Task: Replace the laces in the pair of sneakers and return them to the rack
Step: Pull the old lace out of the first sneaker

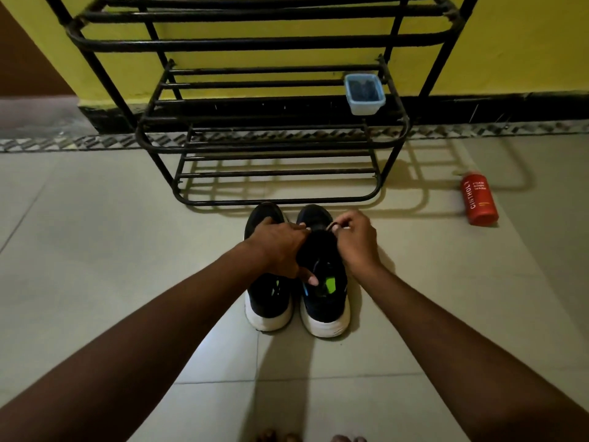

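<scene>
Rack (191,43): stands against the yellow wall with its lower shelves bare of shoes, so the return step is not yet done
Left sneaker (269,314): sits on the tiled floor just in front of the rack, heel toward the person and touching nothing but the floor, parked close so it is within reach when its turn comes
Left hand (280,247): reaches across the left sneaker and grips the upper of the right one, thumb at the shoe's opening, most likely to keep the shoe from sliding while the lace is worked
Right sneaker (323,306): just beside its mate, heel also toward the person (the pair is lined up as if ready to lift together), and it is the shoe being worked on
Lace (333,225): a dark loop shows near the toe end of the eyelets; the shoe is too dark to tell whether it is being threaded in or pulled out
Right hand (357,240): fingertips pinch that loop, the rest of the fingers curled in
Tub (365,105): small blue-rimmed container on the rack's middle shelf, right end, with dark contents
Bottle (479,199): red, lying on the floor well to the right, apart from the work
</scene>
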